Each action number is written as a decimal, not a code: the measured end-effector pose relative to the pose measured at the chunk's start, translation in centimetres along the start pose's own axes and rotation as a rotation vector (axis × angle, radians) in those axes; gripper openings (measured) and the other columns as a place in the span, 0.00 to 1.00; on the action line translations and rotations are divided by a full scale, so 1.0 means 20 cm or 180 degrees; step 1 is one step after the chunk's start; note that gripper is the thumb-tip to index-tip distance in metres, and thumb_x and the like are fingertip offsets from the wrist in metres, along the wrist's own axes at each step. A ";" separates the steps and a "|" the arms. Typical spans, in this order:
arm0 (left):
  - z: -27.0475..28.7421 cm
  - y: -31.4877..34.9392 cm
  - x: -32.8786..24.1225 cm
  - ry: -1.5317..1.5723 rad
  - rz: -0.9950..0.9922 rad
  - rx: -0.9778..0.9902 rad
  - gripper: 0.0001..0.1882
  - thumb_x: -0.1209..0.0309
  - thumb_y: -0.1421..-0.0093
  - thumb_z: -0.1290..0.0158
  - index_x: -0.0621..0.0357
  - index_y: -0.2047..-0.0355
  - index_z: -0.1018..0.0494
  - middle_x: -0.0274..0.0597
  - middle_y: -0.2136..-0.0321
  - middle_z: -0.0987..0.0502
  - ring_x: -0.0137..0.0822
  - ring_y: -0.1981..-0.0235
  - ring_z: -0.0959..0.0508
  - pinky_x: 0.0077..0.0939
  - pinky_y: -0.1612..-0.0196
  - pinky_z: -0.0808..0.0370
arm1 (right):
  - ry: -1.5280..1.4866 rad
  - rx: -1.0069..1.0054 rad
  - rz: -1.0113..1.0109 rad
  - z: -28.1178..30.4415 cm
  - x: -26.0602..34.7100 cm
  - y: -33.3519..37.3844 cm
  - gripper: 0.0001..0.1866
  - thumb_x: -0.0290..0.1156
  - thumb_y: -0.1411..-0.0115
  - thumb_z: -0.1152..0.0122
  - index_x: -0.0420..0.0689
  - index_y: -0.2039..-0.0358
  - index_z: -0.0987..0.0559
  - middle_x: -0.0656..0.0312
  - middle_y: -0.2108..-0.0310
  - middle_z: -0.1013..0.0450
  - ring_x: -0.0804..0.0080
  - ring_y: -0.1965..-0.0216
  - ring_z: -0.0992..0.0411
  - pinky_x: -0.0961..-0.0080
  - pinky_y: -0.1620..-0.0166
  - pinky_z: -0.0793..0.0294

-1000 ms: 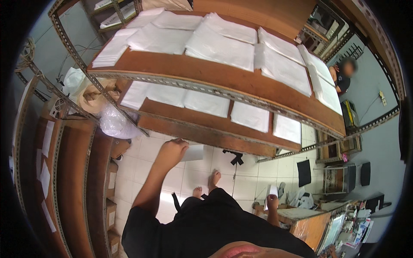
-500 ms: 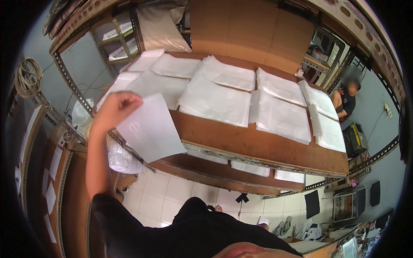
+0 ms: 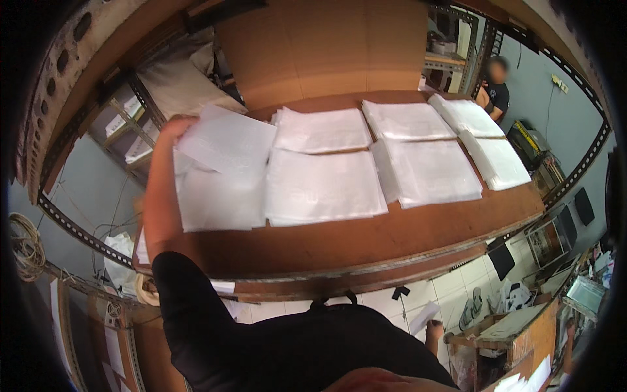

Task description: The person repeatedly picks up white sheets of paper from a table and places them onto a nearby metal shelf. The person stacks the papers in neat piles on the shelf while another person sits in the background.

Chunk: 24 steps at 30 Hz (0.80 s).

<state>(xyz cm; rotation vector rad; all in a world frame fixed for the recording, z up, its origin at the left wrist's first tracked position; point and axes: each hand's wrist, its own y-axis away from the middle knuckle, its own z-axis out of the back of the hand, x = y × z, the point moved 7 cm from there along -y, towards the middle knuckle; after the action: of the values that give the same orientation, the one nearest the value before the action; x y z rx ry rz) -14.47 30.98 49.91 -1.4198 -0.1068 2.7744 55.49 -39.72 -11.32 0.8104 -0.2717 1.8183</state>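
Note:
My left hand [image 3: 177,127] reaches to the far left of the brown table and pinches the edge of a frosted white plastic bag [image 3: 228,140]. That bag has a faint print and lies tilted over a bag pile [image 3: 222,199] at the table's left end. To its right, several neat stacks of similar bags stand in two rows, among them a near stack [image 3: 323,186] and a far stack [image 3: 323,129]. Low at the right, past my body, my right hand [image 3: 433,330] shows small and partly hidden, closed on a pale sheet [image 3: 424,318].
The brown tabletop [image 3: 366,238] sits in a perforated metal frame [image 3: 85,225]. A cardboard panel [image 3: 326,52] stands behind it. Another person [image 3: 498,91] is at the far right. Sandals [image 3: 471,310] and a cluttered wooden bench [image 3: 516,326] are at the lower right.
My left hand has carried the bag from in front of the table's left edge up and away, over the left pile. My view has shifted closer over the table.

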 end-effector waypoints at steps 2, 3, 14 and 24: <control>0.05 -0.24 0.18 -0.0239 0.0001 -0.0143 0.16 0.65 0.47 0.42 0.69 0.68 0.24 0.46 0.72 0.23 0.36 0.77 0.25 0.33 0.75 0.27 | -0.0218 -0.0053 -0.0338 -0.05 -0.08 0.04 0.12 0.32 0.55 0.39 0.36 0.73 0.21 0.50 0.74 0.22 0.59 0.72 0.23 0.65 0.64 0.25; -0.03 -0.31 0.23 -0.0216 0.0145 -0.0157 0.16 0.64 0.48 0.42 0.69 0.69 0.24 0.45 0.73 0.23 0.36 0.77 0.25 0.33 0.75 0.28 | -0.0401 -0.0092 -0.0568 -0.04 -0.16 0.06 0.11 0.31 0.54 0.38 0.35 0.73 0.21 0.52 0.75 0.23 0.61 0.73 0.24 0.66 0.65 0.24; -0.04 -0.50 0.54 -0.2171 -0.0224 -0.1045 0.17 0.61 0.50 0.46 0.66 0.82 0.24 0.55 0.80 0.22 0.47 0.74 0.20 0.40 0.69 0.26 | -0.0251 -0.0224 -0.0365 0.14 -0.15 -0.16 0.13 0.34 0.50 0.38 0.35 0.71 0.21 0.50 0.73 0.22 0.60 0.70 0.23 0.68 0.63 0.25; -0.22 0.39 -0.21 -0.2513 -0.1334 -0.1777 0.24 0.59 0.45 0.44 0.53 0.49 0.30 0.56 0.56 0.27 0.52 0.54 0.25 0.42 0.52 0.27 | -0.0052 0.0152 0.0731 0.36 -0.12 -0.42 0.11 0.33 0.48 0.39 0.38 0.69 0.22 0.56 0.76 0.23 0.67 0.77 0.25 0.71 0.69 0.26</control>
<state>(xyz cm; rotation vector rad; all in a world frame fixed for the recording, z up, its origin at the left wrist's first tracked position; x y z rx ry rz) -8.31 23.18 50.20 -0.1659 -1.1000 2.8228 66.44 -42.05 -9.13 0.8558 -0.3445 2.0399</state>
